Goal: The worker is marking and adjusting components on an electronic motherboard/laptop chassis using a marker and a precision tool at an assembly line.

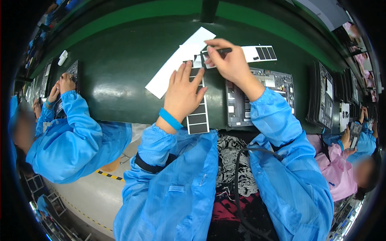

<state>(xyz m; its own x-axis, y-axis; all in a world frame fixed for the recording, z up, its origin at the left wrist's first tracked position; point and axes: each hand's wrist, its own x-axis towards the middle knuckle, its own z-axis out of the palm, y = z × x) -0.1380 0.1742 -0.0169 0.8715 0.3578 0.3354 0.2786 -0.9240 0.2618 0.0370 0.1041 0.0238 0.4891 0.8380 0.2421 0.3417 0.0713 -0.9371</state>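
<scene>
My left hand (183,94) lies flat with its fingers apart on a white backing strip with black rectangular stickers (198,119), pressing it to the table. A blue band circles that wrist. Just right of its fingertips, my right hand (231,64) is closed on a slim black pen-shaped tool (225,50); its tip is hard to make out. Below the fingers of my right hand, a pale piece (197,61) stands up at the strip's far end. A long white sheet (173,66) lies slanted beyond my left hand. Another sticker strip (263,53) reaches out behind my right hand.
An opened laptop base (241,105) with bare circuitry sits under my right forearm. Stacked laptop parts (320,96) stand farther right on the green table (116,72). Co-workers sit on both sides, the left one (68,136) in blue. A small white object (62,58) lies at the far left.
</scene>
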